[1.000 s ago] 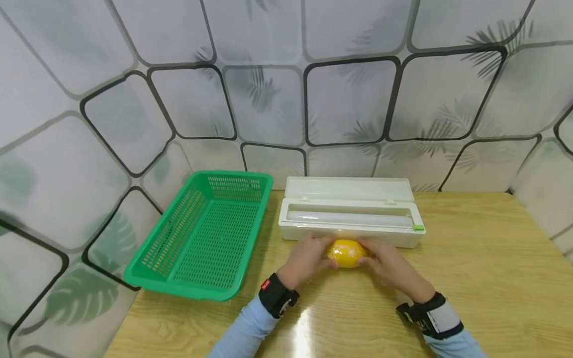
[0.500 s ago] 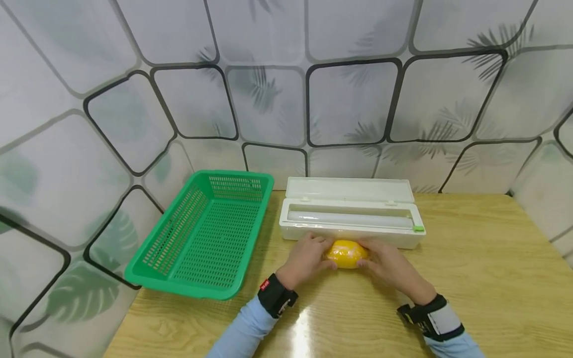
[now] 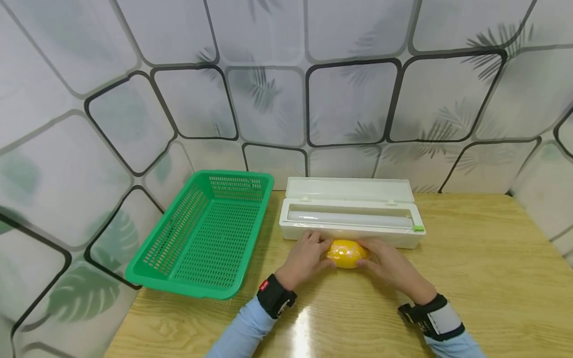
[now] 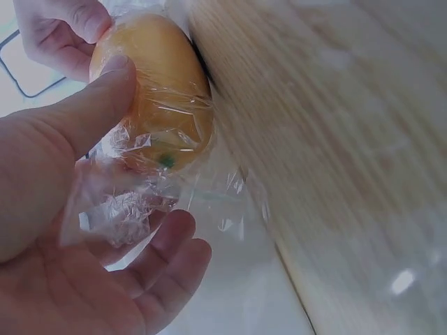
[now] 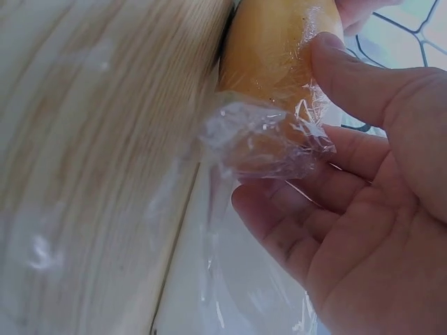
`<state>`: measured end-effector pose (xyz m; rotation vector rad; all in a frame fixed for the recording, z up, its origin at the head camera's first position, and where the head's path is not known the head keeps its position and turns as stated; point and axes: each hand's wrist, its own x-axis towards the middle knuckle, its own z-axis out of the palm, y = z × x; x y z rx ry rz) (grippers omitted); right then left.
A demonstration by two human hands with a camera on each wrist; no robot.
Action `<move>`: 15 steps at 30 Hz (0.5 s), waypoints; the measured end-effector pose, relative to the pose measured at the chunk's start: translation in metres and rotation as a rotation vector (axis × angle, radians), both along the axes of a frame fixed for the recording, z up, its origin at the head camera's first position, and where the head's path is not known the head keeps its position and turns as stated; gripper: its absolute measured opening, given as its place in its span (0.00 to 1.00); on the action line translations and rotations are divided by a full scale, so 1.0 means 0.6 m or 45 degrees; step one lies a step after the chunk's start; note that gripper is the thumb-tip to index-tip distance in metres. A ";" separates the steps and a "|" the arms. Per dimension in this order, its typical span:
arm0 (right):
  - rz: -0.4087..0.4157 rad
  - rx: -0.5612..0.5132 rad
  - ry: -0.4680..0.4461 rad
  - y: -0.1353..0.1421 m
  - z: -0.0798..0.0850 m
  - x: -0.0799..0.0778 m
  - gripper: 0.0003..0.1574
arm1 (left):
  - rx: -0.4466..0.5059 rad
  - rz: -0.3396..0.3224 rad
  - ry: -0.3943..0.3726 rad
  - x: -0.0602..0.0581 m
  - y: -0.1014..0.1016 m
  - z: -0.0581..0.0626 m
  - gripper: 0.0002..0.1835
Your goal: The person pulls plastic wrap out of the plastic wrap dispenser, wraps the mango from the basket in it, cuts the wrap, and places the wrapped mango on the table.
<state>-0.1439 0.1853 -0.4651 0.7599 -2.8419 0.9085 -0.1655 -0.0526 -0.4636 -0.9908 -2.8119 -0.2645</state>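
Observation:
A yellow oval fruit (image 3: 346, 253) in clear plastic wrap is close in front of the white cling film box (image 3: 349, 233). My left hand (image 3: 309, 256) holds its left end, with the thumb pressed on the wrapped skin. At the other end, my right hand (image 3: 389, 263) grips it between thumb and fingers. In the left wrist view a small green spot shows on the fruit (image 4: 164, 84), and loose crumpled wrap (image 4: 126, 209) bunches over the fingers. More loose wrap (image 5: 262, 136) gathers at the right end in the right wrist view.
Behind the hands, the box has its lid (image 3: 349, 190) raised, a film roll (image 3: 349, 218) inside and a green slider (image 3: 418, 228) at the right. A green plastic basket (image 3: 237, 286) stands left on the wooden table (image 3: 483, 268). A patterned wall (image 3: 349, 104) rises behind.
The left hand's fingers have shifted very slightly at the fruit's end. The fruit, right hand, box and basket stay in practically the same places.

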 end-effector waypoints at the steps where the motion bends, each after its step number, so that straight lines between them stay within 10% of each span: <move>1: 0.000 -0.004 -0.005 0.000 0.000 0.000 0.30 | 0.006 0.001 -0.005 0.000 0.000 0.000 0.35; 15: -0.007 -0.070 -0.044 0.003 -0.007 -0.005 0.30 | 0.097 -0.006 -0.052 -0.003 -0.002 -0.007 0.23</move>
